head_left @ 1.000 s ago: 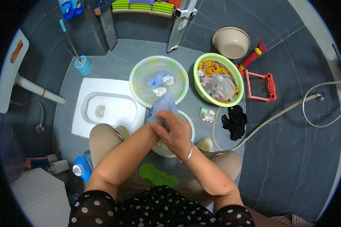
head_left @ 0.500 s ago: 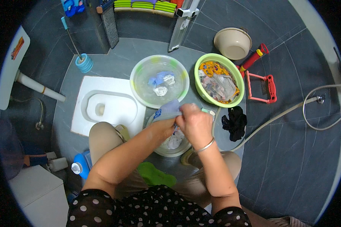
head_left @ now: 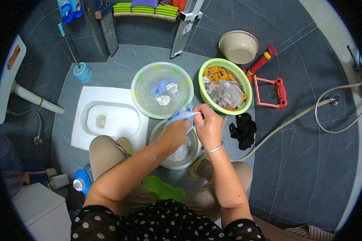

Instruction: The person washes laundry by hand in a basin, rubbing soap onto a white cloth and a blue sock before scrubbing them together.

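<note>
Over the near basin I hold a small light blue cloth garment [head_left: 182, 115] with darker blue print, stretched between both hands. My right hand [head_left: 208, 125], with a bangle at the wrist, pinches its right edge. My left hand [head_left: 176, 134] is closed at its lower left side, fingers partly hidden by the fabric. Below, the near basin [head_left: 153, 137] contains white cloth [head_left: 182, 151], partly covered by my hands. Just beyond stands a translucent basin [head_left: 140, 78] of water with a blue cloth [head_left: 160, 87] and white bunched cloths [head_left: 163, 100] in it.
Right of the basins stands a green tub [head_left: 203, 89] of patterned clothes, with a black cloth [head_left: 243, 130] on the floor nearby. A squat toilet [head_left: 81, 120] lies left. A hose [head_left: 287, 127] runs along the right; a blue bottle [head_left: 83, 179] stands by my left leg.
The view has shifted slightly. The blue garment, earlier bunched up between my hands, is now spread toward the right, and my right hand has turned to pinch its edge.
</note>
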